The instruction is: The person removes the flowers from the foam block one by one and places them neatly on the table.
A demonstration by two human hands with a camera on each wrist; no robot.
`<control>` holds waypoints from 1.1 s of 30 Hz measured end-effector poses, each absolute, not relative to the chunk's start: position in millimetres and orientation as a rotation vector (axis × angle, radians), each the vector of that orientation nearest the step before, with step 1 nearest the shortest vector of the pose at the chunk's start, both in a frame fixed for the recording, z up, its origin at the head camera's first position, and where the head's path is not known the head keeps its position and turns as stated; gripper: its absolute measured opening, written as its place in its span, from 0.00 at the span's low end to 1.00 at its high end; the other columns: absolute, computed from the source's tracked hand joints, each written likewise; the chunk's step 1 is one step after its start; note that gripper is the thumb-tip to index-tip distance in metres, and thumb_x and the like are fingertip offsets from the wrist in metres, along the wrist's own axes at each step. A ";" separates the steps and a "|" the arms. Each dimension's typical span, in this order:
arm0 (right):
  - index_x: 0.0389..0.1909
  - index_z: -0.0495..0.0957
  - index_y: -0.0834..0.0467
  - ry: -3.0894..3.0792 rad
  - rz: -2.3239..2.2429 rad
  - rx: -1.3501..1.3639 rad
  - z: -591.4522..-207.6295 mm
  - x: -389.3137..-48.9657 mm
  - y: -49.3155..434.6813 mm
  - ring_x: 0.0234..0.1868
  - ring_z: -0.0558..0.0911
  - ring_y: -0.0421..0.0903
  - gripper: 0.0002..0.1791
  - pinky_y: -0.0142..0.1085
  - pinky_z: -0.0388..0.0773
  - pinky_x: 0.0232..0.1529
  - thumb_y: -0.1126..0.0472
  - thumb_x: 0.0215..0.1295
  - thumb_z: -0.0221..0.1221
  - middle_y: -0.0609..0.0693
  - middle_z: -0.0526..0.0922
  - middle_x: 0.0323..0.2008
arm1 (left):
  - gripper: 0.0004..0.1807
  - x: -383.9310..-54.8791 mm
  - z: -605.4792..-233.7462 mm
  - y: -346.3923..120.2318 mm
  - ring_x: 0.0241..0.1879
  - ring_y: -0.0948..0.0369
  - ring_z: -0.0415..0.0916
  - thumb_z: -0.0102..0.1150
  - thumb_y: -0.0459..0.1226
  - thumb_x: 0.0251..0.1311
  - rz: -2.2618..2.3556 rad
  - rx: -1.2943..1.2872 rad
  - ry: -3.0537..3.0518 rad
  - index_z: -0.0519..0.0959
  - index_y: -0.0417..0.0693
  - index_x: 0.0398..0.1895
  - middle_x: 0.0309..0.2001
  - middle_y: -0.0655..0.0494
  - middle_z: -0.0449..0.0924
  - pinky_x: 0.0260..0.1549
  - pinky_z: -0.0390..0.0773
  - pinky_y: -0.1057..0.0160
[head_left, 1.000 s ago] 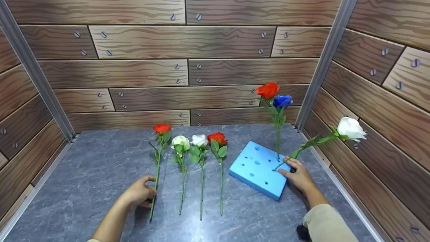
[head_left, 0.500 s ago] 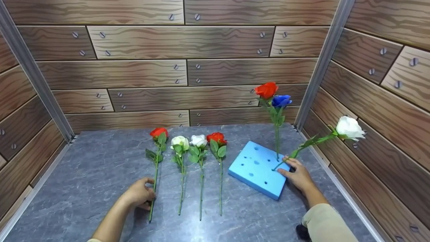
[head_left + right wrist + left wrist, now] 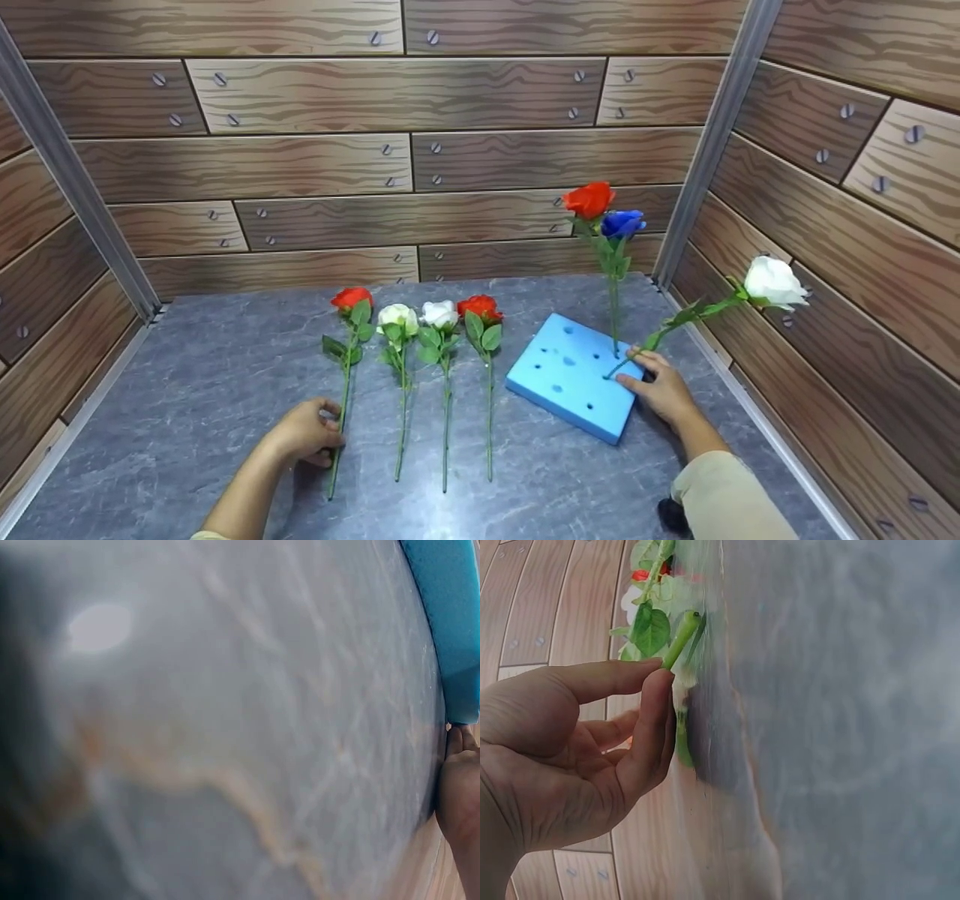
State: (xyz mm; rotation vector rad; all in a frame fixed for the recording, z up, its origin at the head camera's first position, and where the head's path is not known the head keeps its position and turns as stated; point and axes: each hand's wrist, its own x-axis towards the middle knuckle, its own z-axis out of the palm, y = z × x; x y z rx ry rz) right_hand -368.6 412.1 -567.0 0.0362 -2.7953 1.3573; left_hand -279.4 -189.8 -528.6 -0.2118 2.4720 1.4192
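Observation:
My left hand pinches the lower stem of a red rose between thumb and finger; in the left wrist view the cut end of the stem sticks out past the fingertips. At the right, my right hand grips the right edge of a blue foam block, its thumb on top near a white rose's stem. That white rose stands in the block, leaning far right. Another red rose and a blue rose stand upright in it. Only part of my right hand shows in the right wrist view.
Between the hands, a cream rose, a white rose and a red rose lie side by side on the grey marbled table. Several holes dot the foam block's top. Wood-patterned walls enclose the table.
The red rose in my left hand has rolled, its bloom dropping slightly left and nearer and its leaves turning. My right hand and the foam block hold still; the head view shifts slightly.

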 end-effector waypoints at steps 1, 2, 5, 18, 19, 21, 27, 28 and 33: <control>0.81 0.67 0.61 -2.795 1.362 0.036 -567.0 -368.9 411.9 0.87 0.54 0.67 0.43 0.64 0.51 0.87 0.46 0.74 0.70 0.62 0.58 0.85 | 0.30 -279.7 -528.7 -190.8 0.34 0.54 0.83 0.70 0.23 0.62 1.421 -0.214 2.473 0.73 0.31 0.67 0.51 0.38 0.81 0.30 0.92 0.57; 0.81 0.67 0.60 -2.793 1.366 0.035 -566.7 -368.9 411.3 0.87 0.54 0.67 0.43 0.64 0.51 0.87 0.46 0.74 0.70 0.62 0.58 0.85 | 0.30 -280.0 -528.8 -191.8 0.34 0.54 0.83 0.71 0.23 0.62 1.425 -0.210 2.469 0.72 0.30 0.66 0.50 0.39 0.80 0.30 0.92 0.57; 0.81 0.67 0.61 -2.789 1.367 0.043 -565.9 -369.1 409.4 0.87 0.54 0.67 0.43 0.65 0.52 0.86 0.46 0.74 0.69 0.63 0.58 0.85 | 0.30 -280.4 -528.8 -194.9 0.34 0.55 0.83 0.71 0.23 0.60 1.448 -0.205 2.454 0.72 0.29 0.66 0.48 0.41 0.79 0.31 0.92 0.57; 0.82 0.67 0.60 -2.787 1.382 0.038 -564.0 -370.6 408.3 0.87 0.54 0.66 0.43 0.63 0.52 0.87 0.46 0.74 0.69 0.61 0.58 0.85 | 0.27 -282.1 -500.7 -187.5 0.45 0.52 0.84 0.67 0.37 0.73 1.491 -0.073 2.544 0.73 0.35 0.70 0.55 0.39 0.82 0.37 0.86 0.58; 0.81 0.67 0.60 -2.787 1.380 0.035 -563.7 -370.2 408.1 0.87 0.55 0.66 0.42 0.63 0.52 0.87 0.46 0.74 0.70 0.62 0.59 0.85 | 0.27 -281.8 -498.6 -184.6 0.48 0.51 0.84 0.67 0.37 0.74 1.509 -0.061 2.538 0.73 0.36 0.70 0.57 0.39 0.81 0.39 0.88 0.57; 0.81 0.67 0.60 -2.787 1.373 0.035 -563.6 -369.5 408.3 0.87 0.55 0.66 0.42 0.63 0.53 0.87 0.46 0.74 0.70 0.62 0.59 0.85 | 0.26 -282.4 -495.0 -178.9 0.55 0.48 0.83 0.67 0.39 0.75 1.536 -0.038 2.532 0.74 0.39 0.70 0.60 0.39 0.80 0.45 0.89 0.53; 0.82 0.66 0.60 -2.785 1.351 0.037 -565.5 -368.9 410.2 0.86 0.55 0.67 0.42 0.65 0.54 0.86 0.46 0.74 0.69 0.63 0.59 0.85 | 0.23 -289.3 -485.5 -162.3 0.62 0.48 0.80 0.64 0.41 0.77 1.589 0.003 2.562 0.75 0.43 0.69 0.63 0.42 0.77 0.54 0.88 0.48; 0.82 0.66 0.60 -2.787 1.349 0.037 -566.2 -369.0 410.6 0.86 0.55 0.67 0.43 0.65 0.54 0.86 0.46 0.74 0.69 0.63 0.59 0.85 | 0.22 -290.6 -484.0 -159.2 0.62 0.48 0.80 0.64 0.41 0.77 1.605 0.002 2.567 0.75 0.44 0.69 0.63 0.41 0.76 0.55 0.88 0.48; 0.82 0.66 0.60 -2.790 1.346 0.018 -569.4 -368.9 410.4 0.87 0.55 0.67 0.43 0.64 0.53 0.86 0.45 0.74 0.69 0.62 0.59 0.85 | 0.20 -297.8 -478.3 -140.1 0.59 0.50 0.81 0.62 0.37 0.77 1.704 0.019 2.569 0.73 0.45 0.68 0.65 0.39 0.76 0.55 0.88 0.49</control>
